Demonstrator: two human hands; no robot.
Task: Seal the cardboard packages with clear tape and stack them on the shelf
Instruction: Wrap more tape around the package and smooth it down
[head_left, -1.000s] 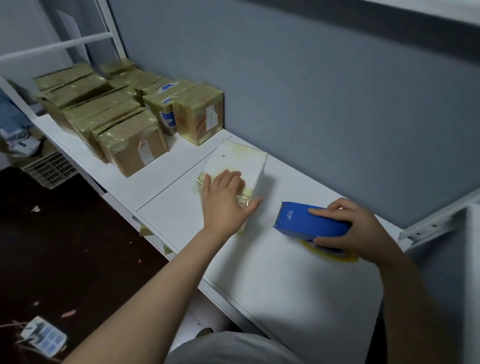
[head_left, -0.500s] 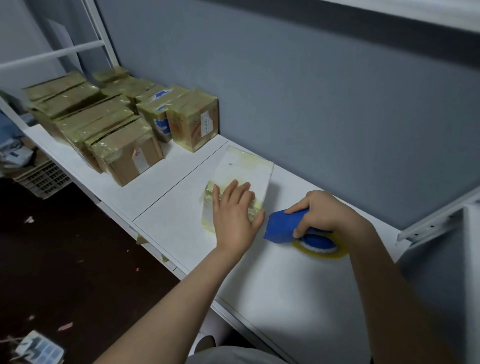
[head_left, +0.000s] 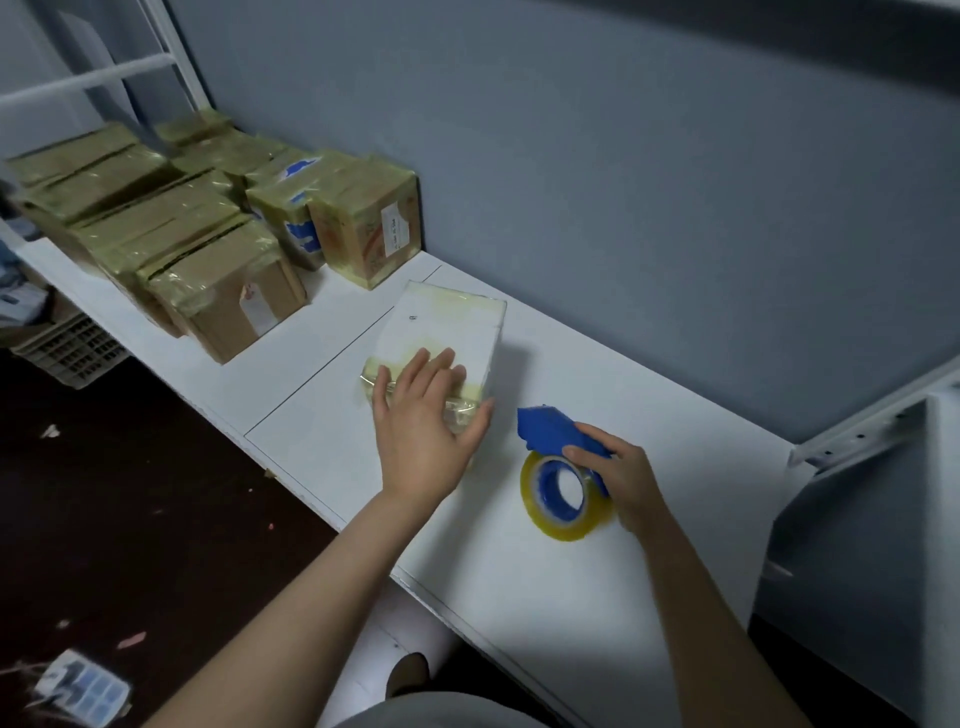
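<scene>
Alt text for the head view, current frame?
A person's left hand lies flat on the near end of a white tape-wrapped package on a white shelf. The right hand holds a blue tape dispenser with a clear tape roll beside it. Taped cardboard boxes are grouped at far left.
</scene>
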